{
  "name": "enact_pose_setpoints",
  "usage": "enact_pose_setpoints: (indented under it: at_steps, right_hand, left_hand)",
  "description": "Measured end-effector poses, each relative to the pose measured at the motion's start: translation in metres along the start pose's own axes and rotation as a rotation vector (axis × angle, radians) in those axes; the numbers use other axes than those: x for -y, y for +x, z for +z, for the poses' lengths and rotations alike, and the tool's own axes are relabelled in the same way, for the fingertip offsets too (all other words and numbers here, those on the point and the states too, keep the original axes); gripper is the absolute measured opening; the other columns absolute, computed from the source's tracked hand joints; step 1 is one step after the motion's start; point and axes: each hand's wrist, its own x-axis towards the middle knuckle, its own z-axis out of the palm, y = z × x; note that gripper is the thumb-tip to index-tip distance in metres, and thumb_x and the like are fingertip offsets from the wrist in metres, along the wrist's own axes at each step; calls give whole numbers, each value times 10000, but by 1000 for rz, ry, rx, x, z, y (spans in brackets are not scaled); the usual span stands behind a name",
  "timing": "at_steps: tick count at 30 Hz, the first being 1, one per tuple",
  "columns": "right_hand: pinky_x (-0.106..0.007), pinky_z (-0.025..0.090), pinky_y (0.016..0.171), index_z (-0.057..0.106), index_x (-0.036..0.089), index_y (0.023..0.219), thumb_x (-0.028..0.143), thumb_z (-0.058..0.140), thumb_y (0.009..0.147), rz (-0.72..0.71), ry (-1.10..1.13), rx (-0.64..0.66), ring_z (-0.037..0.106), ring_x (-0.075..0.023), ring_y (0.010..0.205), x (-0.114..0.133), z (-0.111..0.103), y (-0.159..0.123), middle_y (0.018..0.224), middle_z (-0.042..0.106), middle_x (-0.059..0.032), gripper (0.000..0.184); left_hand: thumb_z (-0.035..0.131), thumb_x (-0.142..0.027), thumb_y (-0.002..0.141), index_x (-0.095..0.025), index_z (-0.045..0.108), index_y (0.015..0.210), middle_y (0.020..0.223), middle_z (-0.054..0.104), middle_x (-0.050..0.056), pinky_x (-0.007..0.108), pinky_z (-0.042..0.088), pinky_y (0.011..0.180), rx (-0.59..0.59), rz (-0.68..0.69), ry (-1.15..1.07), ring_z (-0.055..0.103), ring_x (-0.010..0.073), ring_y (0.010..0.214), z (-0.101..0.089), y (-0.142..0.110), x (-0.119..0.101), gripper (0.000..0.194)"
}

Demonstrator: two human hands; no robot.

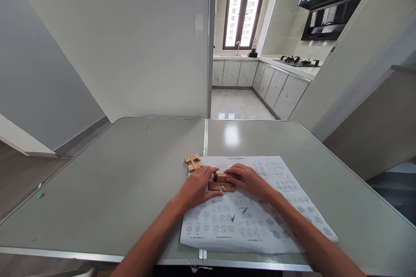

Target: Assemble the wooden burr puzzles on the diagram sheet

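Note:
My left hand is curled around the left end of a notched wooden puzzle piece, thumb along its near side. From the right, my right hand grips the far wooden puzzle piece, which lies directly behind the notched one; its fingertips partly cover both right ends. Both wooden pieces rest above a large printed sheet with rows of small line diagrams. Just beyond my left hand, at the sheet's upper left corner, lies a cluster of light wooden puzzle pieces fitted crosswise.
The grey table has a metal seam down its middle and a metal front edge. A small green bit lies far left. Past the table stand a white wall panel and a kitchen with a counter and gas stove.

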Motion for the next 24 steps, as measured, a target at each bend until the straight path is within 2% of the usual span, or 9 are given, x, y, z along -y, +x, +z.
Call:
enact_pose_setpoints:
  at_steps: [4, 10, 17, 21, 24]
  right_hand:
    - [-394, 578, 859, 744, 262, 1150, 420, 597, 1033, 31, -46, -32, 708, -238, 965, -3, -3, 1, 1099, 752, -76, 246]
    - [-392, 573, 880, 754, 273, 1147, 424, 549, 1057, 72, -55, -92, 695, -234, 978, -3, -2, 1, 1118, 726, -75, 271]
    - [-405, 552, 932, 776, 284, 1132, 420, 511, 1067, 102, -37, -116, 675, -247, 1034, -1, -1, 2, 1123, 710, -79, 305]
    - [-396, 541, 940, 788, 279, 1098, 433, 535, 1054, 130, 23, -123, 671, -242, 1043, -2, -3, 3, 1136, 716, -75, 299]
    - [-397, 538, 917, 784, 250, 1004, 473, 545, 1041, 135, 77, -140, 672, -250, 1028, -1, -6, 4, 1098, 734, -84, 329]
  left_hand:
    - [873, -523, 761, -216, 545, 1129, 1157, 641, 83, 404, 528, 873, -64, -80, -3, 649, 284, 1031, 0, 1, -2, 581]
    - [820, -499, 834, -215, 597, 940, 1067, 658, 58, 431, 487, 948, 15, -41, 49, 616, 277, 1045, 1, 2, -1, 377]
    - [771, -468, 879, -204, 596, 923, 1003, 651, 62, 406, 491, 886, 77, -45, -4, 578, 261, 993, -4, 3, -7, 319]
    - [653, -393, 976, -205, 606, 900, 954, 661, 66, 394, 474, 875, 102, 1, -9, 561, 260, 987, -6, 4, -11, 208]
    - [569, -397, 1023, -200, 605, 882, 943, 666, 74, 363, 458, 823, 103, -17, -66, 569, 247, 941, -6, 4, -12, 245]
